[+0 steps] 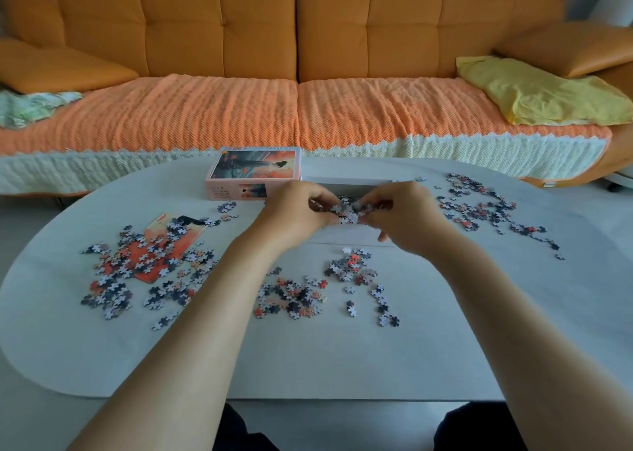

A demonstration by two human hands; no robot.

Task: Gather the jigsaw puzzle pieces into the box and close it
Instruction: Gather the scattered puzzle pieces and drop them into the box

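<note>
Orange sofa behind grey table | left hand, right hand pinch puzzle pieces over apparently open box

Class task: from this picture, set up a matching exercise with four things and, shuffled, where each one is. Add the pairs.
1 box lid
2 yellow cloth
3 printed picture sheet
4 handful of puzzle pieces

A between left hand and right hand, over the open box
B on the sofa, right end
C on the table, left, under loose pieces
D left of the open box

Pairs: 1-D, 2-B, 3-C, 4-A
</note>
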